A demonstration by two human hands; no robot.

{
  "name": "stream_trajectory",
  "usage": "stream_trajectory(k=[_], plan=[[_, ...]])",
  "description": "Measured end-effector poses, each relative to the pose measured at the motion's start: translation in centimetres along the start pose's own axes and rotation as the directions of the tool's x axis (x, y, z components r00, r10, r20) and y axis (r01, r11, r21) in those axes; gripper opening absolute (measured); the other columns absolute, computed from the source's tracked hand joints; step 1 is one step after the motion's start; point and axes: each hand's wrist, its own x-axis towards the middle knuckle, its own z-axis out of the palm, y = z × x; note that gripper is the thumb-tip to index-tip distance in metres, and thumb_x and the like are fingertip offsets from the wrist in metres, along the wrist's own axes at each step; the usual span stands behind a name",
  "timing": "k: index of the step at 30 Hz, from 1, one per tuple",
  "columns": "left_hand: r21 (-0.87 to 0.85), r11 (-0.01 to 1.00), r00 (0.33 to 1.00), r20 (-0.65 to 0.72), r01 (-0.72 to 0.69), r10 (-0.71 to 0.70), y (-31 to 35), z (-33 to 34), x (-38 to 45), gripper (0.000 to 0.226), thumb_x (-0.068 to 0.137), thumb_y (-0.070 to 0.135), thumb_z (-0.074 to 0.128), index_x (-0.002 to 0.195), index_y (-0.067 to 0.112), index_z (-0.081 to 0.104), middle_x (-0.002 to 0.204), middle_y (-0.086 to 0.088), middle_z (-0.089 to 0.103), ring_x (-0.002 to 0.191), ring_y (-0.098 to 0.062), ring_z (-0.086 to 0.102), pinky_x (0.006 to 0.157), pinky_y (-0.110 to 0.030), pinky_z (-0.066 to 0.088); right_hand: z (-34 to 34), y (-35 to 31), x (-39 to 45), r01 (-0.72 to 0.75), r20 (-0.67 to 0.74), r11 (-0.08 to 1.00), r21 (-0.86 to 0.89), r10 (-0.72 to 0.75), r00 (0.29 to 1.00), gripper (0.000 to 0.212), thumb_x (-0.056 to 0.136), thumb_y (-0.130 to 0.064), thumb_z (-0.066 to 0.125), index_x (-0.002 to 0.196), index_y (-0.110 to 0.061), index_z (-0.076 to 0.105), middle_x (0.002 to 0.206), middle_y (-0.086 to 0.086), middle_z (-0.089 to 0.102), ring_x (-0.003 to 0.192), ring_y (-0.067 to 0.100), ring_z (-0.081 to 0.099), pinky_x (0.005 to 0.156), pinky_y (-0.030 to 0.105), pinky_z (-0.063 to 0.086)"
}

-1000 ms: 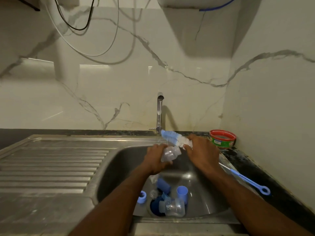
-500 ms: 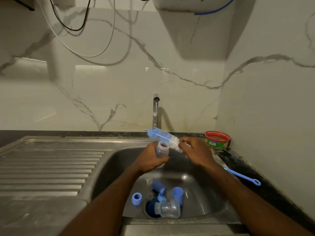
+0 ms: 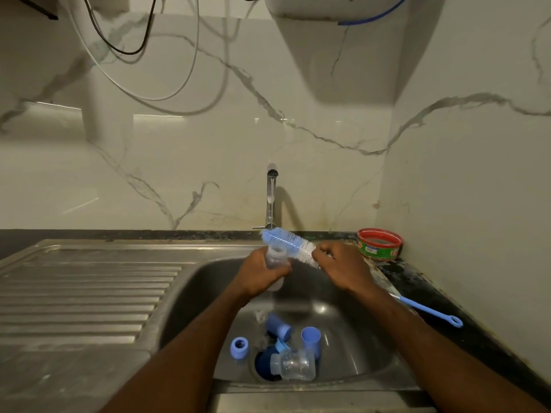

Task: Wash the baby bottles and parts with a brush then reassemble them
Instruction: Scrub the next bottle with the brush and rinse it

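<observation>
1. Bottle [image 3: 275,259], clear plastic, stands upright over the sink [image 3: 366,347] with its open mouth facing up; I see the left hand [image 3: 262,272] wrapped round its lower body, so only the neck and rim show.
2. I see the bottle brush [image 3: 287,243] slanting across just above and behind the bottle's mouth, with blue bristles at the tip and white bristles nearer the grip. Whether the bristles touch the rim I cannot tell.
3. My view has the right hand [image 3: 340,268] curled tight on the brush just below the white bristles; the thin blue handle with its loop end [image 3: 429,311] sticks out past the wrist, over the dark desk [image 3: 423,281] on the right.
4. Down in the sink I count a second clear bottle [image 3: 295,365] lying on its side by the drain, a blue ring [image 3: 239,348] to its left, a blue cap [image 3: 280,326] tipped over behind it, and a blue cup-shaped piece [image 3: 311,338] standing with its opening up.
5. I note the tap [image 3: 271,201] rising behind the held bottle, and a red-rimmed green tub [image 3: 380,244] on the desk in the far right corner, well apart from both hands.
</observation>
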Motion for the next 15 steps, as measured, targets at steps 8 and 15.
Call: stream_trajectory(k=[8,15], plan=[[0.053,0.995,0.922,0.375,0.086,-0.1,1.3,2.9,-1.0,0.066,0.088,0.023,0.074,0.143,0.023,0.037,0.133,0.001,0.058,0.119,-0.012,0.059,0.1,-0.032,0.053,1.8,-1.5,0.6,-0.022,-0.003,0.999,-0.037,0.022,1.0,0.029,0.093,-0.036,0.055,0.108,-0.018,0.072,0.104,0.008,0.072,0.093,0.026,0.066,0.083,0.042,0.055],[0.26,0.959,0.99,-0.104,0.116,-0.092,-0.8,1.9,0.7,0.057,0.082,0.046,0.081,0.125,0.018,0.057,0.115,0.003,0.064,0.1,-0.011,0.062,0.081,-0.024,0.053,1.3,-0.1,0.7,-0.117,-0.098,0.982,-0.149,0.103,0.99,0.033,0.1,-0.032,0.053,0.121,-0.011,0.064,0.116,0.013,0.069,0.101,0.03,0.065,0.077,0.034,0.05]])
